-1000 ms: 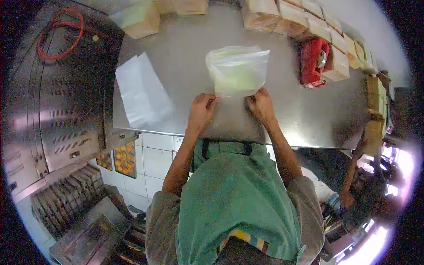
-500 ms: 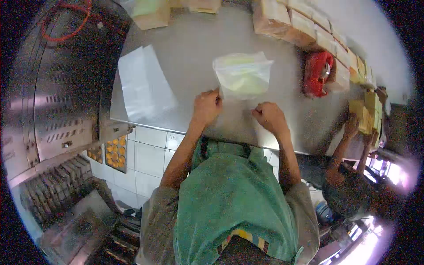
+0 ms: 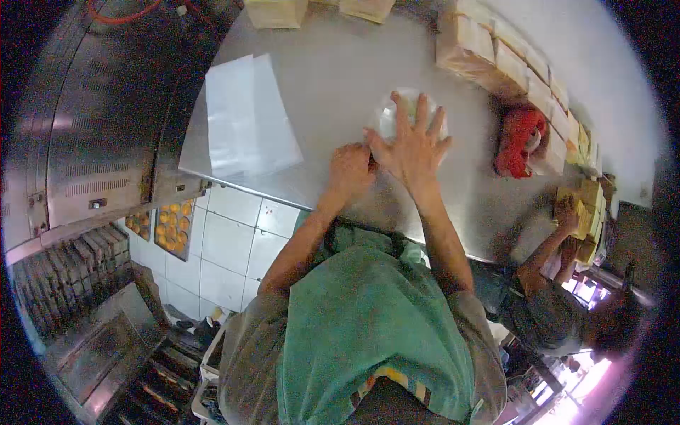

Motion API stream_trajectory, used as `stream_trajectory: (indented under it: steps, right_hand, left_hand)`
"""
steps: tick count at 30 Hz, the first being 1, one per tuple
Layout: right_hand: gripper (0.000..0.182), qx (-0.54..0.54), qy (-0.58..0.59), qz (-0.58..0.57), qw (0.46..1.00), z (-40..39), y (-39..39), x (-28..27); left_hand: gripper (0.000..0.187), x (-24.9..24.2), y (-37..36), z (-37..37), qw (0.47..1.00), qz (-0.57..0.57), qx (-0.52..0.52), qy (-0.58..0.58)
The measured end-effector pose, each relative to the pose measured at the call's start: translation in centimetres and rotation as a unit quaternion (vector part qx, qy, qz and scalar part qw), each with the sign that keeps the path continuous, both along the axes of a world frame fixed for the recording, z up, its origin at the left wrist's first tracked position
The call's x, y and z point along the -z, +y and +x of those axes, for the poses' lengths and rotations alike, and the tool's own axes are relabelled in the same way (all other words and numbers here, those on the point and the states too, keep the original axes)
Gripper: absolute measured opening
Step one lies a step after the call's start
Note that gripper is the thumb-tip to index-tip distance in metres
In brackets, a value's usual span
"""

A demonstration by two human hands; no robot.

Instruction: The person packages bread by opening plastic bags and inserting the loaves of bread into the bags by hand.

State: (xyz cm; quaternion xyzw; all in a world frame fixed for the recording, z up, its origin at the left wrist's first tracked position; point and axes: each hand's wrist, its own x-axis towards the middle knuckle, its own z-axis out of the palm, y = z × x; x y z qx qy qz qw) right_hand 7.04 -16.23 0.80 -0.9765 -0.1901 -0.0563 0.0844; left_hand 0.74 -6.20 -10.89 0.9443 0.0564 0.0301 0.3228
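Note:
A clear plastic bag [image 3: 387, 126] with something pale green in it lies on the metal table, mostly covered by my right hand. My right hand [image 3: 413, 152] presses flat on top of the bag, fingers spread wide. Beside it, close to the bag's lower left edge, my left hand [image 3: 352, 170] is closed in a fist-like pinch; what its fingers hold is hidden. To the left lie overlapping flat whitish plastic sheets or bags [image 3: 248, 117], apart from both hands.
Wrapped pale blocks [image 3: 464, 46] line the table's back right, with a red object [image 3: 511, 142] in front. Another person's arm [image 3: 538, 255] reaches toward yellowish blocks at right. A metal cabinet [image 3: 99, 134] stands left; a tray of round baked pieces [image 3: 172, 230] is lower left.
My right hand has opened from a closed shape and moved up and left onto the bag. My left hand stays closed near the bag's edge. The view has shifted slightly.

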Motion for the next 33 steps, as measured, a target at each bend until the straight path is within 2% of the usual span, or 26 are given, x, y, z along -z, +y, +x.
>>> stream_trajectory:
  steps: [1,4,7,9,10,11,13,15,17,19,22,24,25,27,28,30,31,32,33]
  right_hand:
    - [0.078,0.005,0.007,-0.001,1.000,0.0,0.2,0.1]
    - [0.077,0.019,0.013,0.017,1.000,0.2,0.2,0.3]
    - [0.075,0.041,0.013,0.069,0.997,0.3,-1.0,0.4]
    - [0.074,0.082,0.038,0.101,0.991,0.4,-2.1,-0.3]
    - [0.073,0.063,0.002,0.135,0.989,0.9,-3.1,0.4]
    - [0.073,0.045,-0.034,0.167,0.984,1.7,-4.6,1.8]
    - [0.072,0.042,-0.065,0.233,0.969,2.3,-6.7,2.7]
    - [0.070,0.069,-0.052,0.301,0.950,2.1,-8.7,3.1]
    - [0.067,0.102,0.027,0.461,0.881,2.7,-12.1,6.9]
    - [0.064,0.137,0.091,0.609,0.776,2.7,-14.2,8.4]
    - [0.060,0.168,0.185,0.789,0.562,1.3,-15.9,9.0]
    - [0.061,0.151,0.272,0.863,0.399,0.7,-16.7,9.9]
    - [0.060,0.113,0.297,0.883,0.345,0.3,-16.7,9.8]
    - [0.060,0.030,0.347,0.909,0.229,-0.4,-15.3,9.6]
    - [0.060,0.041,0.346,0.896,0.275,-0.4,-14.2,8.3]
    - [0.058,0.043,0.266,0.791,0.550,-0.6,-13.5,11.5]
    - [0.056,0.068,0.275,0.776,0.563,-0.8,-12.9,12.0]
    - [0.055,0.092,0.286,0.761,0.576,-0.9,-12.2,12.4]
    - [0.052,0.143,0.352,0.795,0.472,-1.1,-11.5,11.5]
  left_hand:
    - [0.027,0.3,0.0,0.0,1.000,-0.002,0.000,-0.017]
    - [0.026,-0.8,0.4,0.5,0.998,-0.001,0.024,0.059]
    - [0.028,-3.0,0.3,0.3,0.998,-0.052,0.001,0.028]
    - [0.030,-1.2,0.3,0.9,0.996,-0.078,0.015,-0.038]
    - [0.032,-1.2,0.3,1.3,0.993,-0.091,0.023,-0.070]
    - [0.035,-1.2,-0.2,1.5,0.972,-0.227,-0.011,-0.052]
    - [0.043,-3.1,-1.8,2.6,0.873,-0.483,-0.073,-0.013]
    - [0.053,-1.6,-3.0,3.7,0.823,-0.564,-0.059,0.033]
    - [0.061,-2.2,-4.1,4.6,0.787,-0.612,-0.032,0.071]
    - [0.067,-6.8,-5.2,5.3,0.771,-0.629,0.010,0.101]
    - [0.064,-10.9,-7.5,4.3,0.894,-0.441,0.044,0.063]
    - [0.062,-12.3,-8.3,2.5,0.915,-0.391,0.100,0.019]
    - [0.062,-12.8,-8.5,2.0,0.922,-0.365,0.126,-0.002]
    - [0.059,-14.2,-6.8,1.6,0.958,-0.272,0.056,-0.079]
    - [0.058,-14.5,-6.1,1.5,0.968,-0.222,0.018,-0.118]
    - [0.057,-11.9,-5.1,2.4,0.950,-0.252,-0.079,-0.169]
    - [0.057,-10.0,-4.4,2.9,0.936,-0.265,-0.128,-0.195]
    - [0.054,-7.9,-3.7,2.9,0.891,-0.410,-0.141,-0.134]
    - [0.051,-5.5,-3.2,2.6,0.821,-0.546,-0.151,-0.070]
